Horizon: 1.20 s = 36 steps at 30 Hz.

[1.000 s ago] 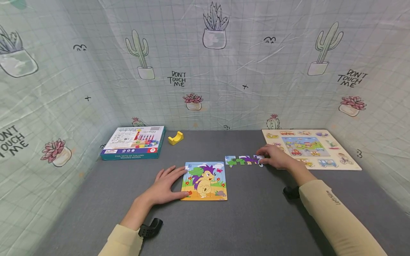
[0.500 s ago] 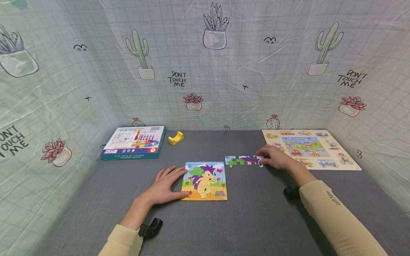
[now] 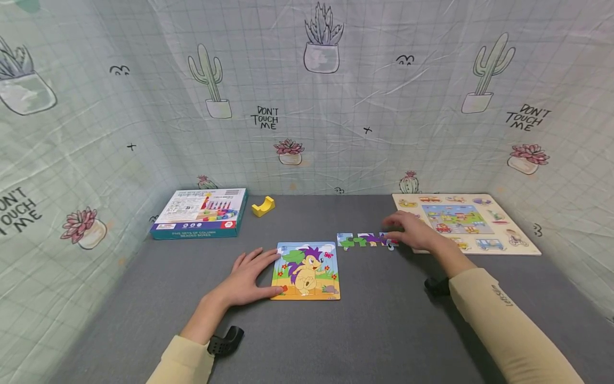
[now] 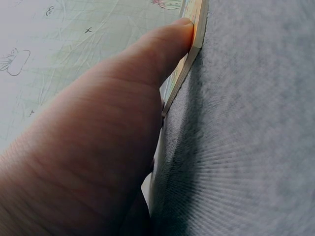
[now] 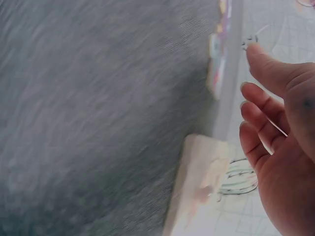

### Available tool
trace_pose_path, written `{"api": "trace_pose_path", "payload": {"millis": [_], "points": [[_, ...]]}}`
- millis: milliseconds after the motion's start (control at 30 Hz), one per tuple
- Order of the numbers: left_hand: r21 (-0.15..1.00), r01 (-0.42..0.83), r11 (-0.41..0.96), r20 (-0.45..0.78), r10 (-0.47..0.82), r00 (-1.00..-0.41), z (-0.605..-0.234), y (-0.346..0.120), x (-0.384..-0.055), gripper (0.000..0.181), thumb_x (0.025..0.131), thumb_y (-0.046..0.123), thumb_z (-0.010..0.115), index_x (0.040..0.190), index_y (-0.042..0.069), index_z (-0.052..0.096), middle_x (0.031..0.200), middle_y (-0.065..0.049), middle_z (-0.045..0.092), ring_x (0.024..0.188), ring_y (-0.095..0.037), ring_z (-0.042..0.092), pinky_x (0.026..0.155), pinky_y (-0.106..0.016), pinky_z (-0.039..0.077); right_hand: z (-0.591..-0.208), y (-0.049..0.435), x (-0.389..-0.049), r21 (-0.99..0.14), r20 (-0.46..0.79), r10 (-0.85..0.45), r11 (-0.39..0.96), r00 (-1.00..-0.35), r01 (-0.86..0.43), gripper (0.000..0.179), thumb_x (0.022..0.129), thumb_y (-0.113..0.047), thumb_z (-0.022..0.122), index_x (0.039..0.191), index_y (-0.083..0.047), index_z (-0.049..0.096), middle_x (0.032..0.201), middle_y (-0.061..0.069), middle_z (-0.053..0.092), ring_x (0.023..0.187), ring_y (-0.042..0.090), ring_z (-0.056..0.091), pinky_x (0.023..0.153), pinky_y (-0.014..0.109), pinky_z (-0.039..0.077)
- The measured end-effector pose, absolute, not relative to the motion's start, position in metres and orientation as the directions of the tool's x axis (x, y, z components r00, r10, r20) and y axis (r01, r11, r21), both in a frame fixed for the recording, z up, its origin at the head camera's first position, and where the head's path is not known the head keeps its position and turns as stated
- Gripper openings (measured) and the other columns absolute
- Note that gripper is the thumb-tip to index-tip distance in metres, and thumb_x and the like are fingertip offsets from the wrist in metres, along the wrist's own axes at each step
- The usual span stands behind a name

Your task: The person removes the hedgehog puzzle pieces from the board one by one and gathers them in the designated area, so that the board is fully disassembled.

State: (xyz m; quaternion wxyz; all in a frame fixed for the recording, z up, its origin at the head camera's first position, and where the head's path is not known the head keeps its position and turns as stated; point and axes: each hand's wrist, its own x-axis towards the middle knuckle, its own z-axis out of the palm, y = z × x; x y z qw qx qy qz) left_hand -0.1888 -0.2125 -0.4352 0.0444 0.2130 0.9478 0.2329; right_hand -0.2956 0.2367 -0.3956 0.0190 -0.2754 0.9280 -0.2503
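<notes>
A square hedgehog jigsaw puzzle (image 3: 307,269) lies in the middle of the grey table. My left hand (image 3: 247,276) rests against its left side, fingers extended; in the left wrist view the thumb (image 4: 172,42) touches the board's edge. Farther right is a short row of loose jigsaw pieces (image 3: 365,240), green, purple and blue. Just over the right end of that row hovers my right hand (image 3: 412,232). In the right wrist view its thumb (image 5: 268,69) and fingers are apart with nothing between them, clear of the pieces (image 5: 215,69).
A flat board with vehicle pictures (image 3: 520,221) lies at the right, close behind my right hand. Back left is a teal-sided toy box (image 3: 196,216). Beside it stands a yellow curved block (image 3: 263,207). Patterned cloth walls (image 3: 331,138) bound the table.
My right hand has come off the rightmost jigsaw piece and risen slightly, and more of that piece shows. The left hand and the hedgehog puzzle have stayed put.
</notes>
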Motion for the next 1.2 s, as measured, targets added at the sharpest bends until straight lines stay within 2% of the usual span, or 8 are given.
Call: {"api": "trace_pose_path", "payload": {"millis": [233, 600, 733, 1067, 1200], "points": [[0.457, 0.393, 0.798, 0.03, 0.427, -0.904, -0.435, -0.212, -0.188, 0.087, 0.084, 0.066, 0.068, 0.153, 0.018, 0.046, 0.158, -0.004, 0.04, 0.15, -0.036, 0.019, 0.116, -0.064, 0.002, -0.383, 0.217, -0.288, -0.532, 0.213, -0.489, 0.669, -0.846, -0.52, 0.038, 0.097, -0.013, 0.069, 0.13, 0.005, 0.06, 0.122, 0.023, 0.063, 0.106, 0.035, 0.059, 0.09, 0.053, 0.049], [0.454, 0.395, 0.799, 0.033, 0.428, -0.903, -0.435, -0.214, -0.189, 0.088, 0.083, 0.066, 0.068, 0.153, 0.017, 0.046, 0.158, -0.005, 0.04, 0.149, -0.036, 0.019, 0.116, -0.064, 0.003, -0.374, 0.162, -0.276, -0.611, 0.348, -0.425, 0.573, -0.835, -0.546, 0.035, 0.095, -0.01, 0.071, 0.128, 0.001, 0.063, 0.114, 0.016, 0.065, 0.098, 0.027, 0.061, 0.085, 0.046, 0.052], [0.454, 0.396, 0.798, 0.03, 0.431, -0.902, -0.434, -0.214, -0.189, 0.089, 0.083, 0.067, 0.067, 0.153, 0.017, 0.046, 0.158, -0.005, 0.04, 0.15, -0.036, 0.019, 0.116, -0.064, 0.003, -0.375, 0.139, -0.269, -0.637, 0.36, -0.432, 0.534, -0.827, -0.556, 0.036, 0.095, -0.011, 0.072, 0.128, -0.001, 0.064, 0.113, 0.015, 0.066, 0.096, 0.025, 0.06, 0.082, 0.042, 0.051], [0.441, 0.392, 0.807, 0.023, 0.427, -0.904, -0.435, -0.213, -0.19, 0.089, 0.083, 0.069, 0.067, 0.153, 0.018, 0.046, 0.158, -0.003, 0.039, 0.15, -0.034, 0.019, 0.116, -0.063, 0.003, -0.385, 0.091, -0.254, -0.691, 0.328, -0.476, 0.468, -0.816, -0.551, 0.038, 0.093, -0.013, 0.074, 0.128, -0.001, 0.064, 0.118, 0.019, 0.065, 0.098, 0.026, 0.061, 0.086, 0.044, 0.053], [0.446, 0.39, 0.805, 0.024, 0.426, -0.905, -0.435, -0.213, -0.19, 0.089, 0.083, 0.069, 0.066, 0.153, 0.019, 0.046, 0.158, -0.003, 0.04, 0.15, -0.035, 0.019, 0.116, -0.064, 0.003, -0.389, 0.077, -0.249, -0.697, 0.294, -0.519, 0.459, -0.803, -0.551, 0.039, 0.094, -0.014, 0.074, 0.129, -0.001, 0.063, 0.116, 0.019, 0.064, 0.097, 0.025, 0.061, 0.083, 0.038, 0.054]]}}
